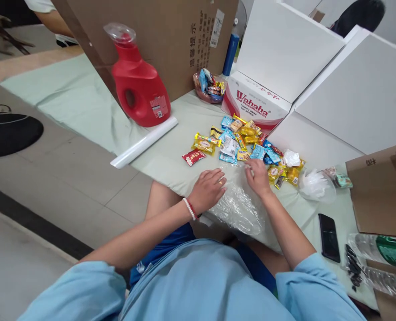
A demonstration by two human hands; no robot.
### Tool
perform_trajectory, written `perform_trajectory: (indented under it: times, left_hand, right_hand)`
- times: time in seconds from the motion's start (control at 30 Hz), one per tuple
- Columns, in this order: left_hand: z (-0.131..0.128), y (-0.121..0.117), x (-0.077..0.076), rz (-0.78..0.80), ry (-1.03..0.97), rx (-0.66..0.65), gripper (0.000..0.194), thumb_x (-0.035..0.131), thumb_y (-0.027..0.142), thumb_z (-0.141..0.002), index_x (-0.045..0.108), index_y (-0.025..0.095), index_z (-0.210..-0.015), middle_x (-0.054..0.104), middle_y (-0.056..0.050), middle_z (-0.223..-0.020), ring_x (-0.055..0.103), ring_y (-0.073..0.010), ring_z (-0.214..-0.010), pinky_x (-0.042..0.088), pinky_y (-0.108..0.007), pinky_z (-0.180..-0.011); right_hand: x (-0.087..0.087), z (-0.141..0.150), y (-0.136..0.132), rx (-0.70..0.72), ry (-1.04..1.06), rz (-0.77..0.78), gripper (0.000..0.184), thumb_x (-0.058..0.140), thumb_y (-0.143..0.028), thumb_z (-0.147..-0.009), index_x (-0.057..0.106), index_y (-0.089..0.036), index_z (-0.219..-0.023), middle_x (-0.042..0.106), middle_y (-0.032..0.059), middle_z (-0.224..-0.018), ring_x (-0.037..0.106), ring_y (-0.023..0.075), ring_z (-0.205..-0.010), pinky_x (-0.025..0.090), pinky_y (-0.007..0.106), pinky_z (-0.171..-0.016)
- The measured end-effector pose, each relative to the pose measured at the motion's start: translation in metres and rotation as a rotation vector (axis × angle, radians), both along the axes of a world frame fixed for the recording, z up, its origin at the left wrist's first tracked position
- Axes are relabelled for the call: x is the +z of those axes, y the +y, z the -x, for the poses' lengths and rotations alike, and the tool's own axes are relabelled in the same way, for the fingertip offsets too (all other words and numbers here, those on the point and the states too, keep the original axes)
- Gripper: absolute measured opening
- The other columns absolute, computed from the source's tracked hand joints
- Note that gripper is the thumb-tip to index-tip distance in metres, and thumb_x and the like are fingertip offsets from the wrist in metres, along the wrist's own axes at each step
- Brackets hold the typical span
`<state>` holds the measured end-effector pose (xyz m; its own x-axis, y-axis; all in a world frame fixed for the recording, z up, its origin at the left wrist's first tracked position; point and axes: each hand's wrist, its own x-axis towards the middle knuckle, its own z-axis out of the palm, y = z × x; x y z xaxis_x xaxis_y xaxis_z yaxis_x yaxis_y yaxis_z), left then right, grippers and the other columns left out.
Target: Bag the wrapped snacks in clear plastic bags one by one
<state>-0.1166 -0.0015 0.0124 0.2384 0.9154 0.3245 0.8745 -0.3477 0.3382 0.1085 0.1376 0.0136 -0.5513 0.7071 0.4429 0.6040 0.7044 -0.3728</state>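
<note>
The clear plastic bag point(241, 206) lay at the near edge of the counter point(171, 164), between the left hand point(207, 191), its grip loosely spread, and the right hand point(258, 178), whose grip I could not tell.

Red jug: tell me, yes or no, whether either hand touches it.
No, the left hand and right hand are both by the clear plastic bag, apart from the red jug.

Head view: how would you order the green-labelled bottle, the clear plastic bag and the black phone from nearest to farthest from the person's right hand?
From the right hand:
1. Clear plastic bag: right by the fingers, largely between the two hands.
2. Black phone: to the hand's right.
3. Green-labelled bottle: farther right, beyond the phone.
</note>
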Motion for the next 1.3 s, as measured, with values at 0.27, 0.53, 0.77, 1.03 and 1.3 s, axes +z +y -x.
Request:
perform_trajectory:
  times: [0.27,0.53,0.77,1.03,1.3]
  left_hand:
    - [0.044,0.024,-0.059,0.15,0.089,-0.066,0.055,0.038,0.052,-0.105,0.047,0.03,-0.154,0.036,-0.01,-0.167,0.035,-0.0276,-0.154,0.007,-0.062,-0.126]
    - [0.046,0.019,-0.059,0.126,0.013,-0.07,0.057,0.032,0.056,-0.106,0.046,0.029,-0.154,0.036,-0.009,-0.167,0.032,-0.0243,-0.155,0.001,-0.059,-0.128]
    - [0.053,0.018,-0.057,0.137,-0.01,-0.08,0.057,0.034,0.056,-0.105,0.043,0.03,-0.156,0.036,-0.008,-0.168,0.03,-0.0238,-0.156,0.002,-0.058,-0.129]
    - [0.054,0.019,-0.055,0.179,-0.016,-0.092,0.059,0.035,0.056,-0.105,0.043,0.029,-0.156,0.036,-0.009,-0.167,0.032,-0.0254,-0.155,0.008,-0.059,-0.129]
    - [0.053,0.019,-0.058,0.159,-0.046,-0.094,0.058,0.035,0.056,-0.104,0.048,0.027,-0.154,0.039,-0.011,-0.166,0.035,-0.0284,-0.153,0.013,-0.062,-0.127]
  right_hand:
    - [-0.04,-0.064,-0.04,0.022,-0.244,0.173,0.038,0.05,-0.042,-0.103,0.065,-0.023,-0.133,0.059,0.0157,-0.143,0.056,0.0319,-0.131,0.047,0.055,-0.108]
    - [0.02,0.026,0.069,-0.066,-0.225,0.027,0.034,0.045,-0.042,-0.104,0.07,-0.019,-0.112,0.074,0.0137,-0.104,0.067,0.0295,-0.097,0.053,0.045,-0.088]
    - [0.031,0.217,0.211,0.051,-0.45,-0.014,0.066,0.051,-0.031,-0.096,0.039,-0.009,-0.156,0.042,0.021,-0.16,0.046,0.0389,-0.138,0.041,0.056,-0.113]
    - [0.011,0.316,0.273,-0.246,-0.421,0.175,0.06,0.056,-0.019,-0.09,0.047,-0.009,-0.149,0.051,0.0245,-0.146,0.061,0.0355,-0.117,0.05,0.048,-0.098]
    - [0.011,0.295,0.16,0.116,-0.492,-0.145,0.017,0.062,-0.028,-0.097,0.074,-0.016,-0.1,0.069,0.017,-0.103,0.05,0.0347,-0.113,0.04,0.048,-0.096]
